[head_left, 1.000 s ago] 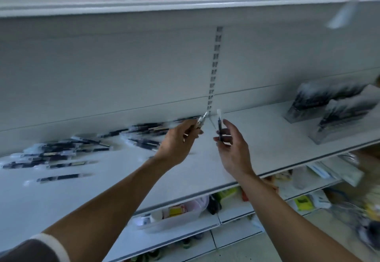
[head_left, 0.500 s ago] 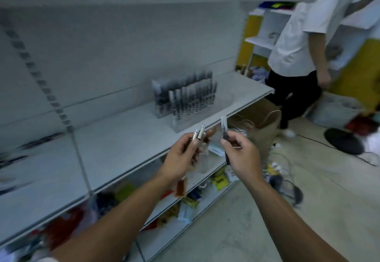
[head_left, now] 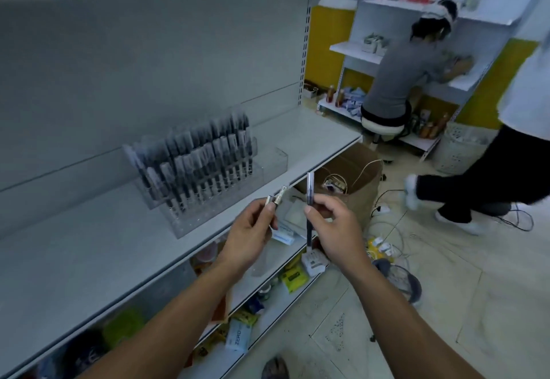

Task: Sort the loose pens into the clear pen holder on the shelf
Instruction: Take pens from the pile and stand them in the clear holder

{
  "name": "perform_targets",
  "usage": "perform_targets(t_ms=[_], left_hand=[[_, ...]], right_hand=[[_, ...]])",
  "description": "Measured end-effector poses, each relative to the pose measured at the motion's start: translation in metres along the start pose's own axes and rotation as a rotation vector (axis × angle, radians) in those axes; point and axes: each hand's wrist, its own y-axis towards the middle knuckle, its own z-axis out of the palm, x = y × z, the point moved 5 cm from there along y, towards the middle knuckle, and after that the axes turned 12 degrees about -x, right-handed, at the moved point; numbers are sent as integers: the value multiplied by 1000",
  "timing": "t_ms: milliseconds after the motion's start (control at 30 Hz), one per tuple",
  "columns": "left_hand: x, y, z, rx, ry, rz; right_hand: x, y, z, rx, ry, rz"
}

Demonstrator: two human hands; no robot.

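A clear tiered pen holder (head_left: 269,160) stands on the white shelf (head_left: 98,256), with several dark pens (head_left: 196,161) upright in its rows. My left hand (head_left: 248,237) grips two pens (head_left: 276,199) whose pale ends stick up past my fingers. My right hand (head_left: 334,234) pinches a single dark pen (head_left: 309,188), held upright between thumb and fingers. Both hands hover in front of the shelf edge, below and right of the holder.
Lower shelves hold mixed packets (head_left: 293,277). A brown paper bag (head_left: 354,179) stands on the floor among cables (head_left: 390,238). One person (head_left: 395,81) bends at a far shelf; another person (head_left: 512,128) steps by at the right.
The view has swung right from the loose pens to the holder, which now sits closer. My hands keep their pens. A person in the background has walked to the right.
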Motion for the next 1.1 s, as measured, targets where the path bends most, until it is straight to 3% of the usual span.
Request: perform_targets(t_ms=[267, 933, 1100], left_hand=[[-1, 75, 6, -120, 59, 75], [17, 87, 13, -493, 90, -102], [16, 81, 37, -644, 0, -191]], right_hand=[[20, 111, 46, 87, 45, -57], [33, 216, 151, 484, 96, -366], [23, 217, 155, 697, 145, -423]])
